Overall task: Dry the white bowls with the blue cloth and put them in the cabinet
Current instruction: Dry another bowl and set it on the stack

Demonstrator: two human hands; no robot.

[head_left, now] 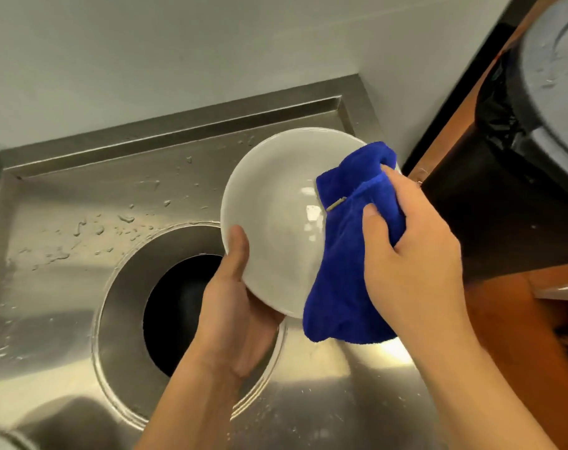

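A white bowl point(276, 206) is tilted up over the steel counter, its glossy inside facing me. My left hand point(233, 306) grips its lower left rim, thumb on the inside and palm under the base. My right hand point(412, 254) holds a bunched blue cloth point(347, 274) pressed against the bowl's right side; the cloth drapes over the right rim and hides that part of the bowl. No cabinet and no other bowls are in sight.
Below the bowl lies a wet stainless steel counter point(81, 206) with a round dark opening point(175, 313). A raised steel ledge and a pale wall run behind. To the right stands a black bin point(503, 190) with a grey lid point(555, 76) beside brown wood.
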